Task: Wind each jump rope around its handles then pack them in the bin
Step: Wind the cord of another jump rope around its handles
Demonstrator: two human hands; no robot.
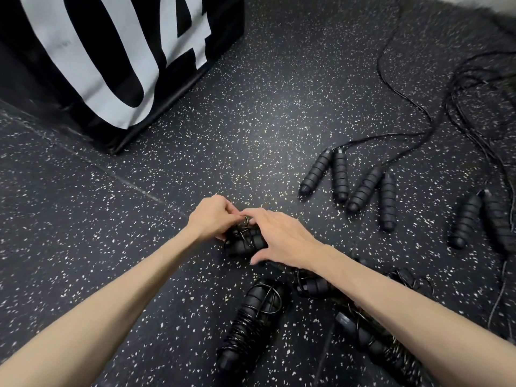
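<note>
Speckled rubber floor (pixel 251 113) spreads dark under everything, and on it, far out beyond the left hand's grip, stands a big black box (pixel 111 65) with white figures printed on its side. Whether that is the bin I cannot tell.

Off to the right of the right hand's grip, loose jump ropes (pixel 460 88) trail across the floor, their cords running back toward the far corner. Their ribbed black handles lie in pairs: two pairs (pixel 360 185) close together, and one more pair (pixel 483 219) further right.

Nearer the person, below the two grips, wound ropes rest on the floor. One wound bundle (pixel 248 322) lies just under the space between the forearms, cord coiled tight around its handles. A second bundle (pixel 377 344) sits partly beneath the right forearm, and a third (pixel 310 283) touches it, also half hidden by that arm.

Between both grips is the bundle being worked (pixel 241 241), its handles side by side with cord crossing over them. The left hand (pixel 209 219) has its fingers curled in a pinch on the cord at the bundle's top. The right hand (pixel 279 236) lies over the bundle's right side, thumb spread below and fingertips meeting the left hand's at the cord.
</note>
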